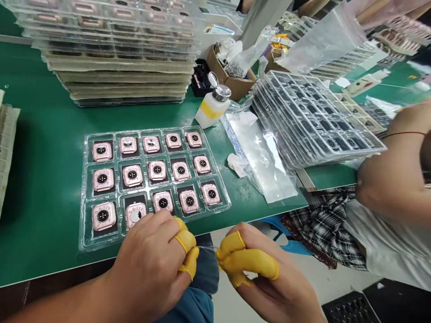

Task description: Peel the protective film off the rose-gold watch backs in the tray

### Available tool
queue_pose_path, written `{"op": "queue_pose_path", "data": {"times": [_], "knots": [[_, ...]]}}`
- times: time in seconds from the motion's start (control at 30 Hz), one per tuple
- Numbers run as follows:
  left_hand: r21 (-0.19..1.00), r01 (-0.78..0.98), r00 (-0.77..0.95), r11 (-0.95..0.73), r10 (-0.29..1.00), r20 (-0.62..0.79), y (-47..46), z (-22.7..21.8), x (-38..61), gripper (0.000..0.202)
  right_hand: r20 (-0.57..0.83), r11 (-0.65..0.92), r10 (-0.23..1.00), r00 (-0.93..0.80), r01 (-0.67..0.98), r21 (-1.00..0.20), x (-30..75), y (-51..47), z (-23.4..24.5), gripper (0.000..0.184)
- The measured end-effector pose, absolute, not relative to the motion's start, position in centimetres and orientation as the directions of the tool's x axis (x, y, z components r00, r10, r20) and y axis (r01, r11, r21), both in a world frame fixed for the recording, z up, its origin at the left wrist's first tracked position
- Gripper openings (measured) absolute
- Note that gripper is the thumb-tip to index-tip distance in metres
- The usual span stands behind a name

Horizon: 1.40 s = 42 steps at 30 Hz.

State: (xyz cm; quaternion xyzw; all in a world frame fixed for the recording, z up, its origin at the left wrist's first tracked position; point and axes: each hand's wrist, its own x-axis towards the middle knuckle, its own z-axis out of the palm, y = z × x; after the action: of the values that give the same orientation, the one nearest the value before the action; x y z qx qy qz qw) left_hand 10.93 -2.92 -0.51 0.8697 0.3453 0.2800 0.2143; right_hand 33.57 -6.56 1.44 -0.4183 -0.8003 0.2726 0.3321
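My left hand [158, 253] and my right hand [266, 269] wear yellow finger cots and are held over the table's front edge. Between their pinched fingertips stretches a thin strip of clear film [208, 247], each hand closed on one end. Behind my left hand lies a clear plastic tray [82, 211] holding rows of pink smartwatch cases, black round backs up. The watch case [132, 214] nearest my left hand has a silvery round back, and my knuckles partly cover it. A few cases in the back row also look silvery or shiny on the back.
Tall stacks of trays [128, 85] stand at the back left, and more trays [313, 121] at the right. A pump bottle [212, 107], a cardboard box [235, 85], a plastic bag [266, 157] and a crumpled white tissue [237, 165] lie between. Another person's arm [393, 170] is at the right.
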Motion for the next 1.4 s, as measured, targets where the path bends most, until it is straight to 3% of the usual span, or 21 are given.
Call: {"op": "queue_pose_path", "data": {"times": [0.17,0.37,0.53,0.73,0.97,1.4], "knots": [[0.587,0.365,0.594,-0.723,0.666,0.451,-2.6,-1.3,12.9,0.009,0.29,0.399,0.902,-0.319,0.366,-0.841,35.0,-6.9,3.7,0.024],[0.293,0.484,0.662,-0.824,0.564,0.493,-2.4,-2.4,15.6,0.015,0.219,0.225,0.974,-0.055,0.317,-0.921,37.5,-4.3,2.7,0.015],[0.249,0.507,0.683,-0.825,0.561,0.468,-2.2,-3.0,15.3,0.012,0.004,0.101,0.981,-0.193,0.501,-0.859,38.0,0.2,1.8,0.009],[0.272,0.5,0.672,-0.822,0.566,0.478,-3.1,-3.2,12.7,0.015,-0.143,0.052,0.936,-0.32,0.531,-0.846,36.5,2.0,1.7,0.012],[0.348,0.464,0.607,-0.815,0.578,0.545,-3.3,-3.6,12.4,0.019,-0.268,-0.11,0.932,-0.244,0.514,-0.851,35.3,1.4,0.5,0.015],[0.396,0.468,0.59,-0.79,0.612,0.526,-3.0,-4.5,13.1,0.024,-0.306,-0.131,0.921,-0.24,0.549,-0.825,35.1,1.9,0.2,0.018]]}}
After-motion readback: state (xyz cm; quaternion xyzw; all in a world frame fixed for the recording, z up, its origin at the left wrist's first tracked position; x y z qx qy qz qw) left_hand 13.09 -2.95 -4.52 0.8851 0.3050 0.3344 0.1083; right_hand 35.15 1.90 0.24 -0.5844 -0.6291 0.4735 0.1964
